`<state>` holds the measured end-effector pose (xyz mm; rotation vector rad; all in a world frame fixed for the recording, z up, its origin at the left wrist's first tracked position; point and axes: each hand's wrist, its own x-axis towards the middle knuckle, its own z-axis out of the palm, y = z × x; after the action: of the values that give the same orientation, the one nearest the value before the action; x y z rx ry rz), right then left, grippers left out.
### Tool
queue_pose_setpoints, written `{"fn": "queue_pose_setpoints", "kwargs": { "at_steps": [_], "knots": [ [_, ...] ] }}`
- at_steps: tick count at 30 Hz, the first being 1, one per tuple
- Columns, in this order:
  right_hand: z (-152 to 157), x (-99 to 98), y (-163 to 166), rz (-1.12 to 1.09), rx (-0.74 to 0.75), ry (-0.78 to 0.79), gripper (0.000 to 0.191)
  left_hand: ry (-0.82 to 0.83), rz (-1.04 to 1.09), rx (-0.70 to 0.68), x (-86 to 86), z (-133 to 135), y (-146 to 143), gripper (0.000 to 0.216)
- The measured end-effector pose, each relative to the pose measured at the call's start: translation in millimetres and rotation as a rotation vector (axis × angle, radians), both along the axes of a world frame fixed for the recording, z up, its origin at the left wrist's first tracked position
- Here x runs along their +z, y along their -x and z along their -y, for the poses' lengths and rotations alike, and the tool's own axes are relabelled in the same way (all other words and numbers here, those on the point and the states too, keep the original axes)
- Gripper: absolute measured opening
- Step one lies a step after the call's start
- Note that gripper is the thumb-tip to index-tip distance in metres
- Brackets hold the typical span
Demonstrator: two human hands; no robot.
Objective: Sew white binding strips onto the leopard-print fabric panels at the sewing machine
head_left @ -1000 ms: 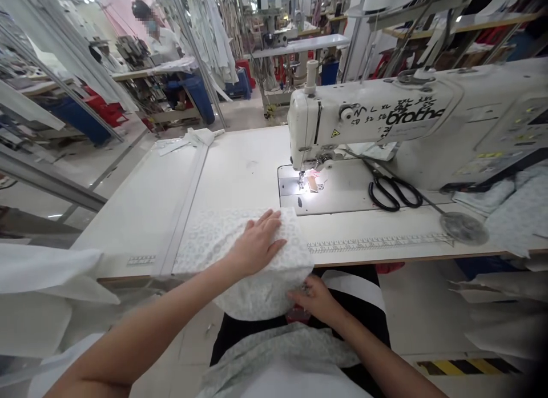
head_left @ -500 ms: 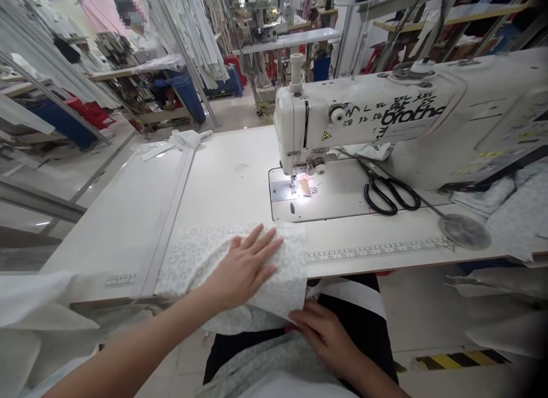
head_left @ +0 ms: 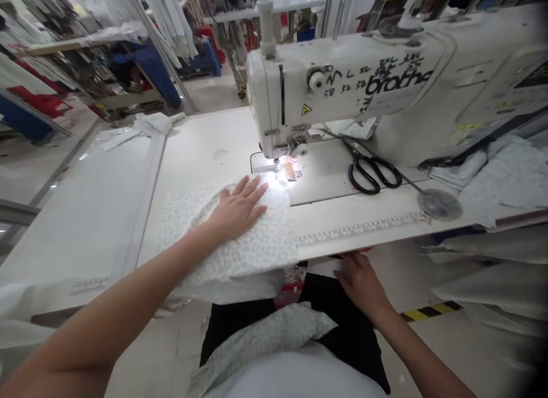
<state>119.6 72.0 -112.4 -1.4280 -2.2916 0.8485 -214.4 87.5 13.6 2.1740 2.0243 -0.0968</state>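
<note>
My left hand (head_left: 237,212) lies flat, fingers spread, on a pale fabric piece (head_left: 265,238) with a grey leopard-like print. The fabric's far edge reaches the sewing machine's plate, just in front of the needle and presser foot (head_left: 276,167). Its near part hangs over the table's front edge. At that edge, above my lap, my right hand (head_left: 363,286) is closed, thumb and fingers at the end of a white strip (head_left: 323,266); its fingertips are partly hidden. More printed fabric (head_left: 274,335) lies across my lap.
The white sewing machine (head_left: 342,84) stands over the table. Black-handled scissors (head_left: 374,175) and a round clear disc on a rod (head_left: 440,205) lie right of the needle. A printed ruler (head_left: 363,229) runs along the front edge. Folded fabric (head_left: 505,175) is at right.
My left hand and the printed fabric have slid forward, closer to the needle. My right hand has left the fabric's near corner and moved right, to the white strip. The camera view has shifted.
</note>
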Motion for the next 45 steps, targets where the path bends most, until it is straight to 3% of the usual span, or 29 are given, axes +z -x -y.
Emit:
{"fn": "queue_pose_setpoints", "kwargs": {
  "at_steps": [2,4,7,10,13,15,16,19,21,23,25,27,29,31,33,35,37,39,42,45],
  "knots": [
    [-0.9,-1.8,-5.5,0.055,-0.051,0.152,0.035,-0.001,0.001,-0.012,1.5,5.2,1.0,0.055],
    [-1.0,-0.9,-5.7,0.061,-0.061,0.274,0.022,-0.056,0.028,0.027,6.2,13.6,-3.4,0.056],
    [0.5,13.2,0.2,-0.006,0.000,0.409,0.014,-0.117,0.255,0.048,16.6,40.9,-26.3,0.050],
    [10.1,52.1,11.5,-0.240,0.053,0.538,0.022,0.194,0.768,-0.095,18.1,80.7,-67.9,0.045],
    [29.1,102.3,24.6,-0.641,0.166,0.714,0.023,0.586,1.456,-0.128,4.0,107.6,-110.9,0.066],
    [42.9,123.3,31.2,-0.766,0.329,0.698,0.019,0.708,1.923,-0.002,-5.3,109.8,-126.1,0.085],
    [48.8,126.2,33.3,-0.754,0.407,0.649,0.017,0.694,2.110,0.094,-7.0,106.7,-127.4,0.087],
    [58.7,104.3,34.8,-0.502,0.507,0.525,0.010,0.387,2.359,0.414,2.6,90.0,-110.3,0.054],
    [58.7,77.4,32.7,-0.273,0.470,0.487,0.008,0.112,2.327,0.572,14.5,81.3,-93.8,0.034],
    [55.3,57.4,31.3,-0.138,0.430,0.448,0.010,-0.044,2.248,0.659,22.7,78.7,-86.6,0.025],
    [51.0,52.4,34.2,-0.175,0.361,0.352,0.020,-0.018,2.216,0.660,24.6,80.6,-93.0,0.024],
    [48.0,59.1,41.8,-0.318,0.300,0.231,0.034,0.125,2.226,0.630,22.3,82.3,-107.0,0.025],
    [48.2,68.3,51.0,-0.459,0.304,0.207,0.028,0.194,2.220,0.614,19.6,79.3,-117.2,0.026],
    [52.2,71.4,57.3,-0.539,0.334,0.313,0.015,0.146,2.139,0.626,18.5,68.9,-114.7,0.024],
    [58.4,65.7,59.2,-0.575,0.301,0.431,0.018,0.076,1.954,0.612,17.9,51.8,-99.0,0.022],
    [62.8,54.5,58.8,-0.580,0.231,0.473,0.021,0.016,1.583,0.541,16.0,30.4,-76.0,0.026],
    [61.9,43.2,59.9,-0.575,0.177,0.415,0.024,-0.060,1.169,0.465,12.3,7.1,-53.6,0.029],
    [55.3,36.2,64.3,-0.583,0.138,0.284,0.023,-0.145,0.889,0.418,8.2,-15.6,-37.5,0.025],
    [43.1,34.4,72.8,-0.597,0.170,0.194,0.020,-0.244,0.727,0.355,3.3,-40.4,-27.9,0.016],
    [42.9,34.9,74.3,-0.558,0.269,0.297,0.022,-0.301,0.601,0.287,0.0,-43.7,-29.4,0.012]
  ]
}}
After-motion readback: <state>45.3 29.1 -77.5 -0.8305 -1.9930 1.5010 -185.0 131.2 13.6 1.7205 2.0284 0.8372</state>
